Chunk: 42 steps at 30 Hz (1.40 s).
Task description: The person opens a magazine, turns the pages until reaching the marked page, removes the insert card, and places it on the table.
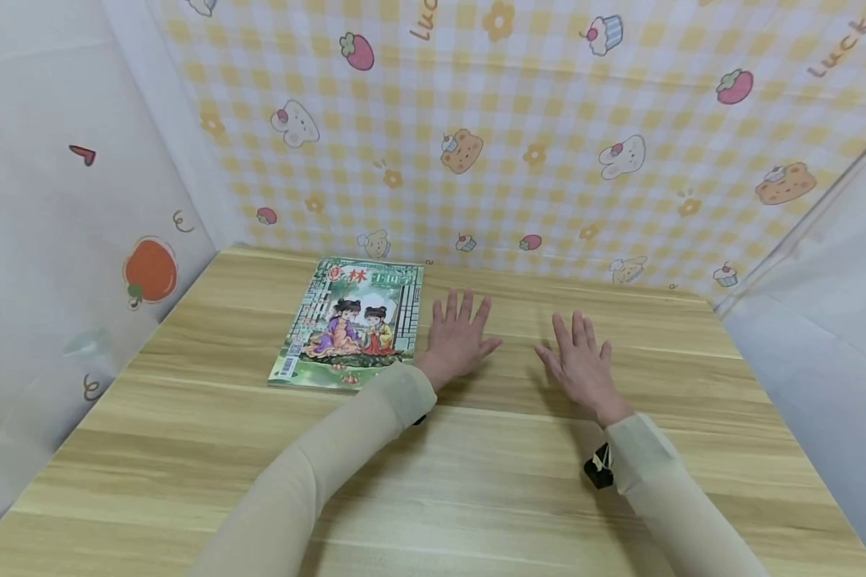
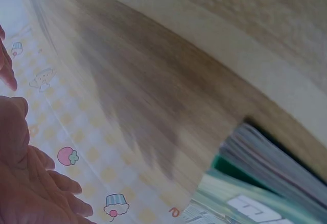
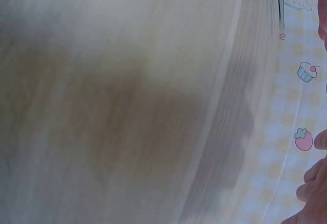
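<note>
A magazine [image 1: 361, 320] with a green cover and two drawn figures lies face up on the wooden table [image 1: 505, 489], left of both hands. Just beyond its right edge, my left hand [image 1: 458, 340] is spread palm down with straight fingers, holding nothing. Its sleeve overlaps the magazine's lower right corner in the head view. Further right, my right hand [image 1: 580, 365] is also palm down, fingers straight and thumb apart, with nothing in it. In the left wrist view, the layered page edges of the magazine [image 2: 276, 157] show at the lower right.
Behind the table hangs a yellow checked cloth [image 1: 418, 200] with printed animals, strawberries and cupcakes. A white printed cloth [image 1: 43, 200] borders the left side, and a pale sheet [image 1: 830, 320] the right. A small black device [image 1: 599, 467] is strapped under the right wrist.
</note>
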Available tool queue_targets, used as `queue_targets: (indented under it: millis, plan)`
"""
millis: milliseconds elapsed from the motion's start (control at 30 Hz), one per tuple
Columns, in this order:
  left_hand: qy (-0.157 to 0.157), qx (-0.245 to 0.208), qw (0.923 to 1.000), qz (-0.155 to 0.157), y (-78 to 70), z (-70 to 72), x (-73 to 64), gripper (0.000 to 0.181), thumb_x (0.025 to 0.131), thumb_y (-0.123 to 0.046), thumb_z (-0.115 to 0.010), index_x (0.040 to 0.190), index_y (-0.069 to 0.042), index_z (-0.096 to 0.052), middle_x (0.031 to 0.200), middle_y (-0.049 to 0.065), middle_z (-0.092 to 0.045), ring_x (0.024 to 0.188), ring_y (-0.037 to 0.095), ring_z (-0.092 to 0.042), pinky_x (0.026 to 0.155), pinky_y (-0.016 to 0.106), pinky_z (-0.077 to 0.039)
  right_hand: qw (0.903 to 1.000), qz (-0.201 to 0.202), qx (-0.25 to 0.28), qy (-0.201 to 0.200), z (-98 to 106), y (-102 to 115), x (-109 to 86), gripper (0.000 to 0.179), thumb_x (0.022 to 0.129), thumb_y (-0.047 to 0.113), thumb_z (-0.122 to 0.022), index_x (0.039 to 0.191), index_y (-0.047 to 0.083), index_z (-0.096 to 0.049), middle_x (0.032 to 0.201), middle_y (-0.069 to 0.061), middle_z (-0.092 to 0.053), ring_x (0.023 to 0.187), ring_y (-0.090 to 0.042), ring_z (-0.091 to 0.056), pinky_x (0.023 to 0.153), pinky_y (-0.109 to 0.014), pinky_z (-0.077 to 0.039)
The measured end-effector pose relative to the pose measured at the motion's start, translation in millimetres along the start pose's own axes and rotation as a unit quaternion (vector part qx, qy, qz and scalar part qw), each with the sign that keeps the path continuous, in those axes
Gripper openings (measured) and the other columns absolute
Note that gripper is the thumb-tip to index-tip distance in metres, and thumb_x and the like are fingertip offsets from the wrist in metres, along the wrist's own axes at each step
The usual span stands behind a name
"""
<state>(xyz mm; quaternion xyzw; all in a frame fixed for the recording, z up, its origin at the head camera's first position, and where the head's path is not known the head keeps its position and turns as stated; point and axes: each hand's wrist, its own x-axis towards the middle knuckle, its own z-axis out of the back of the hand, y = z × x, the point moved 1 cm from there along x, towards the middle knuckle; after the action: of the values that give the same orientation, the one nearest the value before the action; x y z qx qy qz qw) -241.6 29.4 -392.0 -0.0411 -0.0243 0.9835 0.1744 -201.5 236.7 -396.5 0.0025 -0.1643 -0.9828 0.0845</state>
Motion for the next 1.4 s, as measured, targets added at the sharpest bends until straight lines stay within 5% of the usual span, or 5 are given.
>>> queue_targets:
  millis: [600, 800, 1100, 1233, 1400]
  plan:
    - [-0.004, -0.031, 0.9991, -0.029, 12.2, 11.3, -17.0, 0.072, 0.097, -0.056, -0.031, 0.153, -0.020, -0.004, 0.158, 0.011, 0.002, 0.144, 0.034, 0.008, 0.116, 0.052, -0.001, 0.9980, 0.039, 0.032, -0.039, 4, 19, -3.3, 0.068, 0.099, 0.038, -0.045, 0.147, -0.003, -0.020, 0.151, -0.034, -0.008, 0.140, -0.047, -0.006, 0.105, -0.071, -0.008]
    - [0.019, -0.050, 0.9980, -0.034, 46.8, 17.9, -37.5, 0.073, 0.096, -0.056, -0.033, 0.153, -0.021, -0.005, 0.158, 0.011, -0.001, 0.144, 0.035, 0.005, 0.116, 0.051, -0.002, 0.9917, 0.103, 0.053, -0.054, -1, 38, 1.1, 0.063, 0.096, 0.028, -0.053, 0.142, -0.008, -0.030, 0.146, -0.037, -0.020, 0.137, -0.049, -0.017, 0.106, -0.067, -0.019]
    - [0.080, -0.087, 0.9916, -0.053, 116.7, 13.7, -87.2, 0.082, 0.090, -0.056, -0.049, 0.152, -0.015, -0.015, 0.157, 0.017, -0.011, 0.143, 0.042, -0.006, 0.114, 0.057, -0.012, 0.9762, 0.204, 0.073, -0.001, -22, 90, 9.8, 0.065, 0.089, 0.028, -0.065, 0.137, -0.008, -0.039, 0.141, -0.031, -0.036, 0.130, -0.045, -0.036, 0.105, -0.056, -0.033]
    - [0.112, -0.106, 0.9867, -0.051, 133.9, 10.2, -101.4, 0.088, 0.085, -0.055, -0.059, 0.151, -0.014, -0.019, 0.156, 0.017, -0.012, 0.142, 0.044, -0.007, 0.113, 0.058, -0.015, 0.9634, 0.256, 0.075, 0.027, -34, 116, 15.9, 0.065, 0.085, 0.028, -0.069, 0.135, -0.006, -0.044, 0.140, -0.029, -0.040, 0.130, -0.044, -0.039, 0.106, -0.054, -0.032]
    - [0.108, -0.133, 0.9833, -0.062, 144.7, 4.7, -109.6, 0.088, 0.082, -0.049, -0.066, 0.150, -0.013, -0.023, 0.157, 0.016, -0.012, 0.142, 0.042, -0.007, 0.113, 0.057, -0.015, 0.9475, 0.305, 0.068, 0.066, -50, 142, 25.0, 0.068, 0.082, 0.031, -0.072, 0.134, -0.005, -0.046, 0.140, -0.028, -0.042, 0.131, -0.042, -0.038, 0.108, -0.052, -0.031]
